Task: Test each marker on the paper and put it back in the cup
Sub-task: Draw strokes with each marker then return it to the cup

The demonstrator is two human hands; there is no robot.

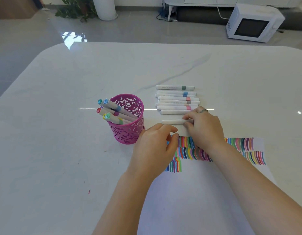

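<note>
The right hand pinches one end of a slim white plastic marker between thumb and fingers. The marker lies flat and crosswise on the glossy white table, just beyond the far edge of the white sheet of paper. At nine o'clock of that hand, the left hand has its fingers loosely curled with nothing seen in them, and its thumb is at the paper's edge.

The grip sits at the very end, so the free end could swing or slip on lifting, and a round barrel would likely roll on so slick a surface. The row of white markers with coloured bands lies close at twelve o'clock. A brushing knuckle could scatter it and mix tested with untested. The pink perforated metal cup, at ten o'clock of the left hand, holds markers that all lean one way, so a nudge might tip it. The wrists cross the coloured strokes, which could smear if still wet.

The held marker looks plain and pale. Its colour band is hidden under the fingers.
</note>
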